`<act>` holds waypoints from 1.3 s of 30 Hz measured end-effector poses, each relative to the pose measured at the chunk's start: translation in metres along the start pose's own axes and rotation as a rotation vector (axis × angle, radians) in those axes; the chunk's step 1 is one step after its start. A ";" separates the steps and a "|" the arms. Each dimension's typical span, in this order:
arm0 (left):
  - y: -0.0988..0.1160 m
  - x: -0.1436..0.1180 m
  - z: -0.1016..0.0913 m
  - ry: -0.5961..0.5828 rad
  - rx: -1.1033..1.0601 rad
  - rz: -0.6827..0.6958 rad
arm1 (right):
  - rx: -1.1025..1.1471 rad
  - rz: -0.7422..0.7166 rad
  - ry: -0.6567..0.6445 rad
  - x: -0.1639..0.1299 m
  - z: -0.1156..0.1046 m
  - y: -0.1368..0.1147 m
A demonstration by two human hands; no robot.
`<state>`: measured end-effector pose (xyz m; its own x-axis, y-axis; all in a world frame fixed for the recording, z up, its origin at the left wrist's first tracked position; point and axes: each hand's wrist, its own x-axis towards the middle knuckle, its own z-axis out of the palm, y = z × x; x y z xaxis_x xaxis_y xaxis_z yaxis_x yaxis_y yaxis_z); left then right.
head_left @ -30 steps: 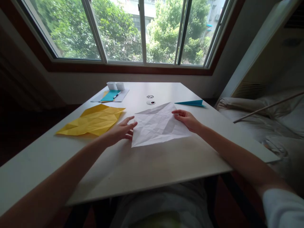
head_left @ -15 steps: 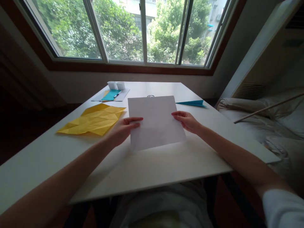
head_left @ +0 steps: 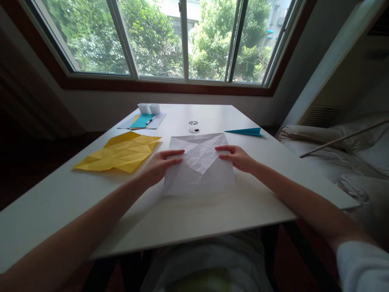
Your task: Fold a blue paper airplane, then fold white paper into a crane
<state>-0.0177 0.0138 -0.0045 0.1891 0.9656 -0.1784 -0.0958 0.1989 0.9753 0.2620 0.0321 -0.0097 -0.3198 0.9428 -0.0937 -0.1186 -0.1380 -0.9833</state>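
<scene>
A white sheet of paper [head_left: 199,184] is held low over the near half of the table, with creases across its upper part and a folded triangular flap pointing down toward me. My left hand [head_left: 159,164] grips its left side between thumb and fingers. On the opposite side, my right hand [head_left: 238,157] pinches the paper, with fingertips by the edge of the flap. Whether the lower edge touches the tabletop I cannot tell. Left of my left hand lies a creased yellow sheet [head_left: 120,152]. Beyond my right hand rests a folded blue paper piece [head_left: 246,132], long and pointed.
At the back left of the white table [head_left: 170,225] are two small white containers [head_left: 149,108], a turquoise sheet [head_left: 142,121] and a pen [head_left: 150,121] on other papers. Two small round items [head_left: 194,130] lie behind the white paper. Cushions and a thin stick [head_left: 343,138] are at the right.
The white paper showed a plain face before; now its creased side with the triangular flap faces me. Its top edge is lower, uncovering the round items behind. Both hands keep hold of it.
</scene>
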 end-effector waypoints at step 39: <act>-0.002 -0.002 0.005 0.187 1.291 0.813 | -0.278 -0.142 0.047 -0.003 0.010 0.011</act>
<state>-0.0130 0.0106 -0.0058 0.3756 0.7643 0.5242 0.7951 -0.5564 0.2414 0.2523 0.0245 -0.0187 -0.2735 0.9607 0.0466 0.1046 0.0778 -0.9915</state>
